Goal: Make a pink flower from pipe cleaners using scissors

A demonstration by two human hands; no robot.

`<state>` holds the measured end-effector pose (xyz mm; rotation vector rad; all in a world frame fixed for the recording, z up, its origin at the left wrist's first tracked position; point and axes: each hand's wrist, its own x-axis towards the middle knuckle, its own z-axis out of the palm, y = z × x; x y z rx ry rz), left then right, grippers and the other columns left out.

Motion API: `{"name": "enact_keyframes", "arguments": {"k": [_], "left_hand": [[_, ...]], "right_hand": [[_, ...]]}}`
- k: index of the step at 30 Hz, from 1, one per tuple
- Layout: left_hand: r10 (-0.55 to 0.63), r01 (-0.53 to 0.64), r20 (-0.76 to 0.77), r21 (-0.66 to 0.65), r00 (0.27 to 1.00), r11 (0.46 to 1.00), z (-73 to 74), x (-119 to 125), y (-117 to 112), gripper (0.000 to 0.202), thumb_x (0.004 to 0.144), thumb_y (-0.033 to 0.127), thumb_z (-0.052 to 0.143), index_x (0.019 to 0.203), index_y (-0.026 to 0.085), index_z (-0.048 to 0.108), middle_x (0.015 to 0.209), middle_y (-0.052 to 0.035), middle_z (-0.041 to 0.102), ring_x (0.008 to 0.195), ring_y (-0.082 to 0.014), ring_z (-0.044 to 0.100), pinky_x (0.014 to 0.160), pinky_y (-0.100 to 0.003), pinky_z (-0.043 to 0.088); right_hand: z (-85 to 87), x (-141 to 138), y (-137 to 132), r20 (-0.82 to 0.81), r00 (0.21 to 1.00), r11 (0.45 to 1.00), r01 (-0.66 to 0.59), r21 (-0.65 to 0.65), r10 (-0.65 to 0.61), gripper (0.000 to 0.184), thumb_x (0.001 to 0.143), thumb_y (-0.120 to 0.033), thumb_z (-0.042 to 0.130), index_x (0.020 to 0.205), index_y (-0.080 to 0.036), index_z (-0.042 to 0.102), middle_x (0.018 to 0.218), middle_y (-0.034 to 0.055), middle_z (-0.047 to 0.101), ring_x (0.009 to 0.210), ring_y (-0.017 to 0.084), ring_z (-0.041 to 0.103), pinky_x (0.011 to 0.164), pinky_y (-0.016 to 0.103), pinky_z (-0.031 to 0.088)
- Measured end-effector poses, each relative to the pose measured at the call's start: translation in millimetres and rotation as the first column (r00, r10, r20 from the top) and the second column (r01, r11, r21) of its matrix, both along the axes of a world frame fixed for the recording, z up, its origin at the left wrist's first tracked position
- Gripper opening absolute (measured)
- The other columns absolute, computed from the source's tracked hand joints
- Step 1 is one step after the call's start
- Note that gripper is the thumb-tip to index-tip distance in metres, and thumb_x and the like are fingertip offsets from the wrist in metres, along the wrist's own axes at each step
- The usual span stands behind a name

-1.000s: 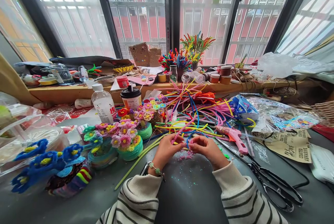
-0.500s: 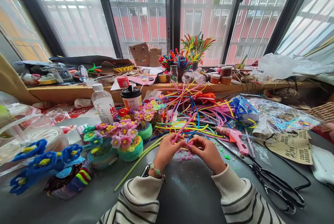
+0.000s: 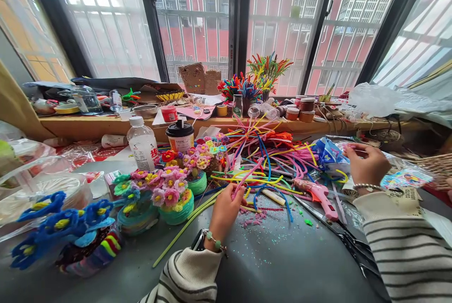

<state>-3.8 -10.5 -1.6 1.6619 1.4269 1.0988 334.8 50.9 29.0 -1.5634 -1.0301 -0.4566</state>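
My left hand (image 3: 226, 206) is closed in a pinch on a pink pipe cleaner (image 3: 251, 173), which slants up and right from the fingers. My right hand (image 3: 370, 164) is raised at the right beside a blue plastic packet (image 3: 330, 153). Its thumb and fingers come together there, and what they pinch, if anything, is not clear. Below and between the hands, pink fuzz scraps (image 3: 252, 218) and glitter lie on the dark table (image 3: 282, 265). A big heap of coloured pipe cleaners (image 3: 282, 147) spreads behind.
Pipe-cleaner flowers in pots (image 3: 176, 208) and blue flowers (image 3: 63, 220) stand at left, near a bottle (image 3: 143, 145) and a lidded cup (image 3: 180, 138). At right lie a pink glue gun (image 3: 319, 197) and black scissors (image 3: 356, 246), partly under my right forearm.
My right hand has left my left hand and moved right and up to the blue packet. My left hand keeps the pink pipe cleaner, slightly further left.
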Motion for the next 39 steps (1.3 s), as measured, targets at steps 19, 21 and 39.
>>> {"name": "enact_keyframes", "arguments": {"k": [19, 21, 39], "left_hand": [[-0.027, 0.027, -0.006, -0.016, 1.000, 1.000, 1.3, 2, -3, 0.027, 0.075, 0.041, 0.039, 0.077, 0.016, 0.051, 0.062, -0.0022, 0.059, 0.059, -0.0158, 0.055, 0.055, -0.025, 0.037], [-0.031, 0.031, 0.022, -0.004, 0.999, 1.000, 1.9, 3, -2, 0.025, 0.075, 0.039, 0.040, 0.074, 0.016, 0.051, 0.061, -0.0016, 0.058, 0.058, -0.0145, 0.052, 0.055, -0.024, 0.035], [-0.460, 0.625, 0.447, -0.359, 0.767, 0.693, 11.1, 2, -9, 0.031, 0.068, 0.045, 0.051, 0.061, 0.015, 0.043, 0.052, 0.0052, 0.044, 0.041, -0.0037, 0.036, 0.040, -0.018, 0.024]], "right_hand": [[1.5, 7, 52, -0.004, 0.996, 0.913, 0.080, -0.399, -0.090, 0.025, 0.066, -0.005, 0.050, 0.090, -0.008, 0.055, 0.090, 0.0186, 0.056, 0.084, 0.025, 0.047, 0.067, 0.033, 0.030], [8.3, -7, 45, 0.012, 0.999, 0.935, 0.038, -0.352, -0.036, 0.029, 0.065, -0.004, 0.049, 0.094, -0.007, 0.053, 0.101, 0.0205, 0.051, 0.097, 0.026, 0.041, 0.076, 0.034, 0.029], [-38.0, -198, -73, -0.730, 0.167, 0.385, -0.912, 0.141, 0.663, 0.025, 0.067, -0.040, 0.059, 0.069, -0.016, 0.065, 0.058, 0.0000, 0.055, 0.054, 0.011, 0.046, 0.052, 0.024, 0.038]]}}
